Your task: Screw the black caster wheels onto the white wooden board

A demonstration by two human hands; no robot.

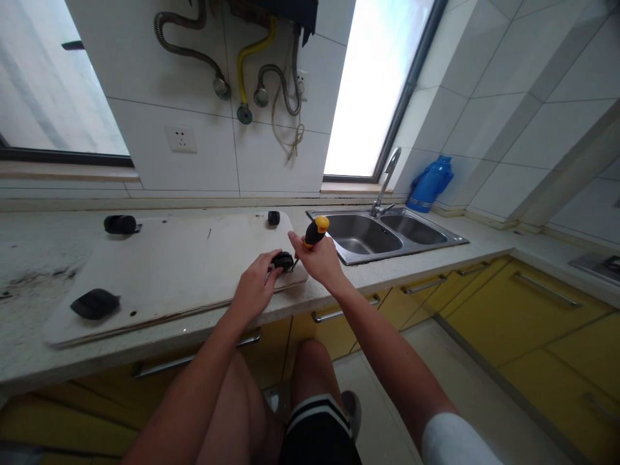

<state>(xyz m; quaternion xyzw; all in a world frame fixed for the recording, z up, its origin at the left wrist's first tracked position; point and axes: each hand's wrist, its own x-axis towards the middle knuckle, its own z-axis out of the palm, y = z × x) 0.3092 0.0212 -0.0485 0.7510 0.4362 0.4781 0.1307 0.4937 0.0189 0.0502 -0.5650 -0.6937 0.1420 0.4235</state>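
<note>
A white board [179, 265] with rounded corners lies on the countertop, and black casters sit at its corners. My left hand [255, 284] has its fingers closed around the caster [283, 260] at the near right corner. In my right hand [320, 258] is a screwdriver [316, 232] with a black and yellow handle, held tilted. Its thin shaft runs down beside that caster; the tip's exact contact is hard to make out. Other casters show at the far right [274, 218], far left [120, 225] and near left [95, 303].
A double steel sink [361, 236] with a faucet [385, 181] is set into the counter on the right. Behind it stands a blue thermos [430, 184]. Yellow cabinets [527, 310] with metal handles run below. Hoses [254, 48] hang on the tiled wall.
</note>
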